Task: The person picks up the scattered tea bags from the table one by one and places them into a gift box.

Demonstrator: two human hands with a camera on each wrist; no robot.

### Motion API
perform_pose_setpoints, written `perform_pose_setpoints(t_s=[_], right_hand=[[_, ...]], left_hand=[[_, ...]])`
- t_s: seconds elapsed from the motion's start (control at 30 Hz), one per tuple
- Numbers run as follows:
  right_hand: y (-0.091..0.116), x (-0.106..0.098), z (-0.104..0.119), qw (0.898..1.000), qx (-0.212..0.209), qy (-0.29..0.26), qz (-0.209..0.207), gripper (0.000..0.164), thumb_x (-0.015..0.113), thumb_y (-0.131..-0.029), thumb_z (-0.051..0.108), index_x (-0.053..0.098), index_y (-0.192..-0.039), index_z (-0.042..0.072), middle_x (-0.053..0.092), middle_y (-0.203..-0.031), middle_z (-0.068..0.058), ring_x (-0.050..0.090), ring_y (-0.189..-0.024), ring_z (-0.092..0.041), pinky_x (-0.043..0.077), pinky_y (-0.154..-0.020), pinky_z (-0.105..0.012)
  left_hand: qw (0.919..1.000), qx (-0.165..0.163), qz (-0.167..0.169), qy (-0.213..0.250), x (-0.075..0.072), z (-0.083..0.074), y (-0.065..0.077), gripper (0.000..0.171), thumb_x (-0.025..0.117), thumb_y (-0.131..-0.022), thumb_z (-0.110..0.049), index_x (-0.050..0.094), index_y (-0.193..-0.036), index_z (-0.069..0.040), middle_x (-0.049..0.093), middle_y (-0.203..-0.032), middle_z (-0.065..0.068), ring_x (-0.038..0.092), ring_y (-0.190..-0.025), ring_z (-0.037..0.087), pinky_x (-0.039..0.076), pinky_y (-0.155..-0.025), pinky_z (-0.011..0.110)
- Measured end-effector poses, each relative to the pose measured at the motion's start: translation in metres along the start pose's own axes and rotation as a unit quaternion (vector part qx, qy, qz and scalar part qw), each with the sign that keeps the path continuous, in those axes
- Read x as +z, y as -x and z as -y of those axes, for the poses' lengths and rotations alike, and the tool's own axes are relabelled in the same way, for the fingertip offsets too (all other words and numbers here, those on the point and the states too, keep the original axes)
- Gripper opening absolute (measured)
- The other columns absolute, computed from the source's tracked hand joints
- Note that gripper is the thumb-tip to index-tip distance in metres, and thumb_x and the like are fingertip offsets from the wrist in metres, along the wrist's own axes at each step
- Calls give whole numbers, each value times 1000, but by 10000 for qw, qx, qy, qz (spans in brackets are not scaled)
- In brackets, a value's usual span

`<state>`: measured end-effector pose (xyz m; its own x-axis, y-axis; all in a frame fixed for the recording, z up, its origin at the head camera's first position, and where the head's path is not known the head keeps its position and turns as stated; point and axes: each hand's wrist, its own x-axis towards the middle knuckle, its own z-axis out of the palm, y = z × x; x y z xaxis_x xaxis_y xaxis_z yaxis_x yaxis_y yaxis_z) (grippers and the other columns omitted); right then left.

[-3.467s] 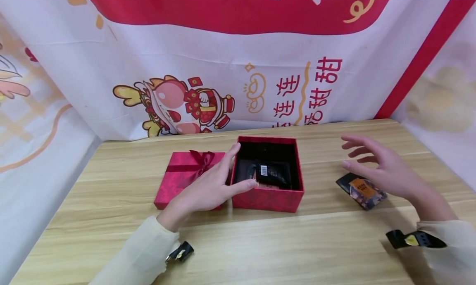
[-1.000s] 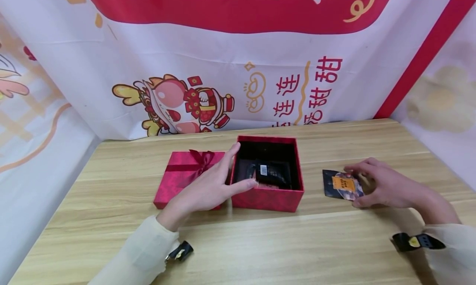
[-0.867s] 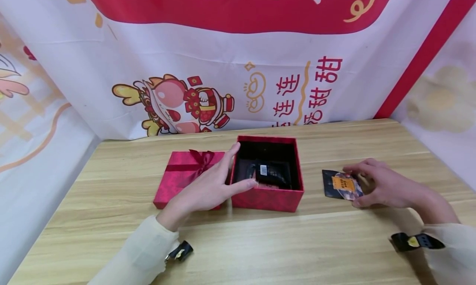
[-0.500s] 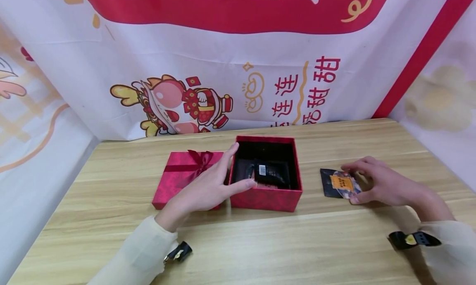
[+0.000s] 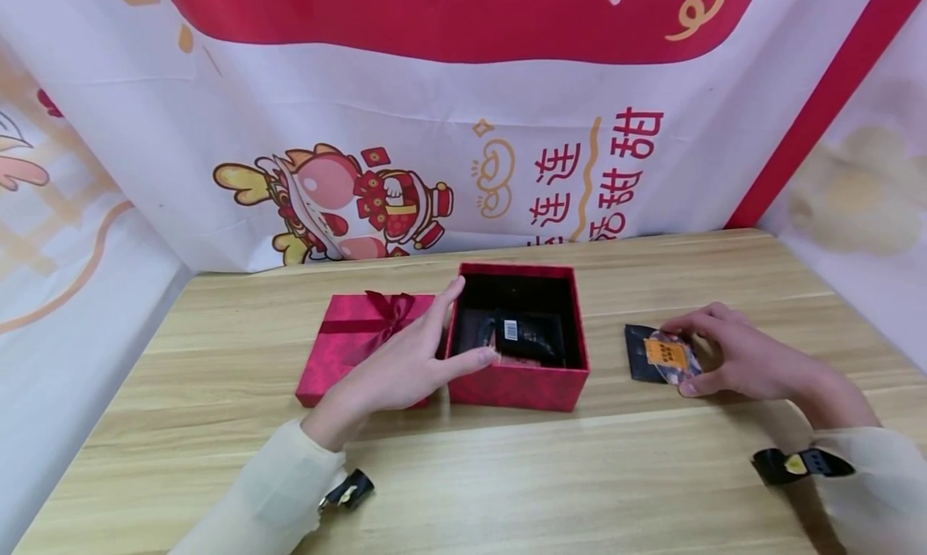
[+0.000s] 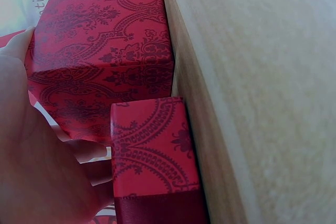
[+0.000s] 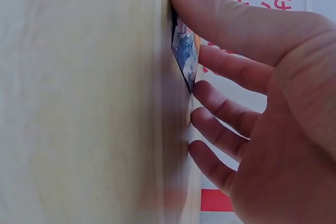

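My left hand point(image 5: 401, 370) lies against the left side of an open red gift box point(image 5: 517, 390), its thumb over the front rim and its fingers nearly straight. In the left wrist view the thumb tip touches the upper edge of the patterned box point(image 6: 105, 30). Inside the box are black packets point(image 5: 532, 338), one with a white barcode label. My right hand point(image 5: 753, 358) grips a flat dark packet point(image 5: 666, 355) with an orange label between thumb and index finger. The packet lies on the table; the right wrist view shows the other fingertips on the tabletop.
The gift box lid point(image 5: 355, 330) with a dark red ribbon bow lies left of the box, partly behind my left hand. A printed white and red cloth point(image 5: 434, 88) hangs behind the wooden table point(image 5: 550, 474).
My right hand has come down from above the packet and taken hold of it. The packet has turned and slid left. My left hand has stayed at the box.
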<state>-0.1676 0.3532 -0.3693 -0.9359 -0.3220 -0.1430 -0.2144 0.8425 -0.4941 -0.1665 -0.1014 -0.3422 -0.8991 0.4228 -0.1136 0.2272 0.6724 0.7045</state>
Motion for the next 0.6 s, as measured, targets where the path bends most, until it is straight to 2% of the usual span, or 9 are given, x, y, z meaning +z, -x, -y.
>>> perform_pose_setpoints(t_s=[0.2,0.33,0.47,0.53,0.6], right_hand=[[1,-1,2,9999,-85,-33,-80,77,96,-76,42,62,-139,14,51,-140,-18,45,-123,-36,41,-103,-63],[0,-2,5,9997,-172,81,-123,76,97,-75,44,61,-137,16,56,-136,-13,49,-120,-31,47,-98,-46],[-1,-2,8,9998,-168,-14,-88,76,96,-76,42,59,-138,16,54,-135,-12,54,-115,-29,50,-89,-26],[-1,-2,9,9998,-136,-112,-61,76,96,-77,40,59,-139,15,52,-137,-13,56,-114,-29,51,-86,-21],[-1,-2,11,9998,-70,-208,-20,77,96,-78,38,58,-140,14,49,-138,-15,58,-112,-30,53,-85,-21]], left_hand=[[10000,-14,3,7,0,0,0,106,61,-86,-86,-7,-163,-57,20,-177,-12,38,-158,22,42,-121,61],[10000,-24,3,30,-1,0,1,106,61,-86,-85,-7,-163,-57,20,-177,-12,37,-159,22,41,-122,60],[10000,-5,8,19,-1,0,0,106,61,-87,-85,-7,-163,-57,20,-177,-11,37,-159,23,42,-121,61],[10000,-8,16,13,-1,0,0,106,61,-87,-85,-7,-163,-57,20,-177,-10,38,-158,23,43,-120,61],[10000,-13,29,22,-1,0,0,106,61,-86,-86,-7,-163,-57,20,-177,-10,38,-158,23,42,-120,61]])
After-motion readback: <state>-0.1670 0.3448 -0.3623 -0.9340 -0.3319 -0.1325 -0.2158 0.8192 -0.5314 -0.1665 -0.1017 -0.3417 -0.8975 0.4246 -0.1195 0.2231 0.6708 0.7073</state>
